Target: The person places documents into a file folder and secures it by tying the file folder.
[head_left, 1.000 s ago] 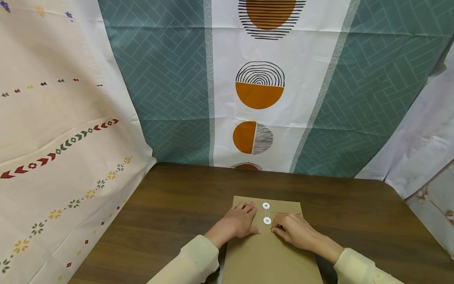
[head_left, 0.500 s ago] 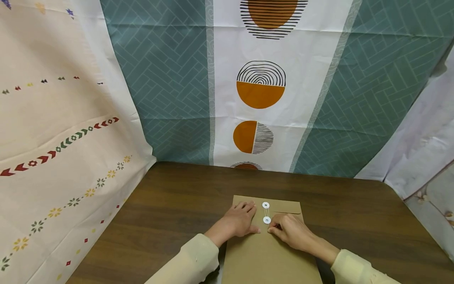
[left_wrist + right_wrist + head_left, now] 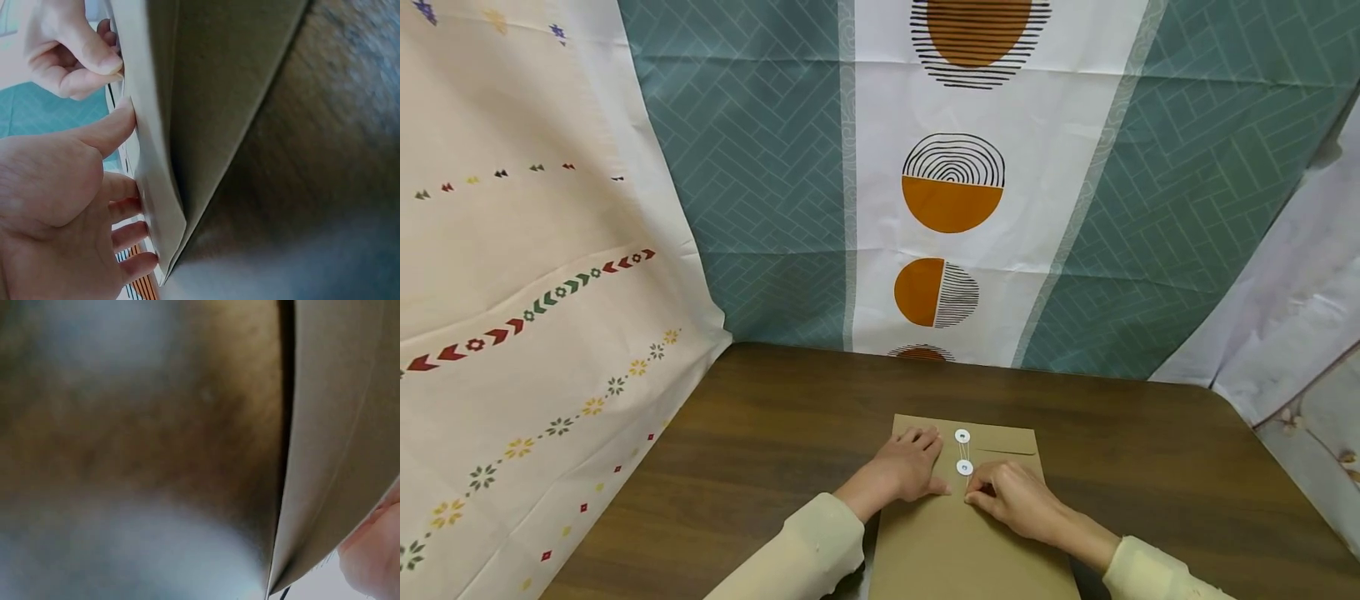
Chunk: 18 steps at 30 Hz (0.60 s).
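Note:
A brown string-tie envelope (image 3: pixel 973 554) lies flat with its flap end away from me. Two white paper buttons, an upper disc (image 3: pixel 962 436) and a lower disc (image 3: pixel 965 467), are joined by thin string (image 3: pixel 963 452). My left hand (image 3: pixel 904 468) rests on the envelope's left side, fingers spread and straight. Thumb and index finger of my right hand (image 3: pixel 1015 498) pinch the string's loose end just below the lower button. In the left wrist view, the pinching right hand (image 3: pixel 69 59) is beyond the left thumb. The right wrist view shows mostly the envelope's side edge (image 3: pixel 331 394).
The envelope lies on a dark brown wooden table (image 3: pixel 775 433). A patterned cloth (image 3: pixel 880 208) hangs behind it. Cream embroidered cloth (image 3: pixel 535 333) borders the left side, and a pale cloth (image 3: pixel 1285 308) hangs at the right.
My right hand has shifted left, then slightly towards me, and is now below the lower button. The left hand and the envelope stay in place.

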Available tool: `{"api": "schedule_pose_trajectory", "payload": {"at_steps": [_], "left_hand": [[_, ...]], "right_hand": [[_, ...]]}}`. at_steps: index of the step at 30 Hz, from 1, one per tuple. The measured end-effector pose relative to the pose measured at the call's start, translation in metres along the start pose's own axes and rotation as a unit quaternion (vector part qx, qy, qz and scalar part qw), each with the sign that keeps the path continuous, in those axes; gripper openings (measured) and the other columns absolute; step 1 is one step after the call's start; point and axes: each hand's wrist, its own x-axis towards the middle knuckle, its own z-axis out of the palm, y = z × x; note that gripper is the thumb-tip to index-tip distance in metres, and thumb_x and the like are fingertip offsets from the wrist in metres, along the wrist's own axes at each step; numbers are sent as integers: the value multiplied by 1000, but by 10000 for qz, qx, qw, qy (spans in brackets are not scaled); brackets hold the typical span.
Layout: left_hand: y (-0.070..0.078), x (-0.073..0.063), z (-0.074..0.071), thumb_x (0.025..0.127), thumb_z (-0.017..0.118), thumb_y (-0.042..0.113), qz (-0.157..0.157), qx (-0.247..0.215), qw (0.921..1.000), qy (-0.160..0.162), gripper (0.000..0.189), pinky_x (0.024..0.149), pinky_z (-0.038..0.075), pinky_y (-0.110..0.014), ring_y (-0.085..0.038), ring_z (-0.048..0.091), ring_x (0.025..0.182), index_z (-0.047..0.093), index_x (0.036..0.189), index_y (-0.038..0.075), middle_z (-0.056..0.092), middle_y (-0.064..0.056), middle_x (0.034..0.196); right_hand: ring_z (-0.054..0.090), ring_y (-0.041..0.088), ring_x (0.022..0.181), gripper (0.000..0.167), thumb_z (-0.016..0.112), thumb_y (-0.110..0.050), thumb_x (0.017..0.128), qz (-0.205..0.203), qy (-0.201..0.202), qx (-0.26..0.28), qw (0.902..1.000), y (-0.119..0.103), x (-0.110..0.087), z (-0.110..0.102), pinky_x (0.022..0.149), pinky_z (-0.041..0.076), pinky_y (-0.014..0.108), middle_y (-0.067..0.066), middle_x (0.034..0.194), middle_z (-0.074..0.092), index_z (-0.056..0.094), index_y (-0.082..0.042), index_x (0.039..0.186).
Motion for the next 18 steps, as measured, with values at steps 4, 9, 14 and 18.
{"api": "schedule_pose_trajectory", "payload": {"at_steps": [4,9,14,18], "left_hand": [[-1,2,3,99,54,61,-9,-17,10000,26,78,120,27,-45,-20,25,154,35,162,19,25,4,169],[-1,2,1,99,56,60,27,-18,10000,72,77,120,29,-44,-20,27,153,37,161,17,28,3,168],[1,-2,-3,99,57,58,-27,-75,10000,27,77,119,29,-43,-19,28,153,38,160,16,29,2,168],[4,-5,-7,97,59,59,-105,-70,9999,55,77,118,32,-42,-19,30,151,41,159,17,33,2,166]], "right_hand": [[48,-6,63,20,78,-11,90,13,-15,95,10000,-2,-3,3,55,43,19,-22,74,56,68,-24,79],[49,-7,64,17,78,-13,91,-53,-189,247,9995,-6,-8,3,55,45,19,-21,75,57,67,-23,82],[49,-5,66,15,77,-12,92,-182,-297,333,9988,-9,-10,0,58,45,19,-20,78,58,69,-22,84],[50,0,80,11,79,-17,91,-444,-185,-7,9988,-11,-14,-3,68,47,24,-16,90,59,72,-24,85]]}}
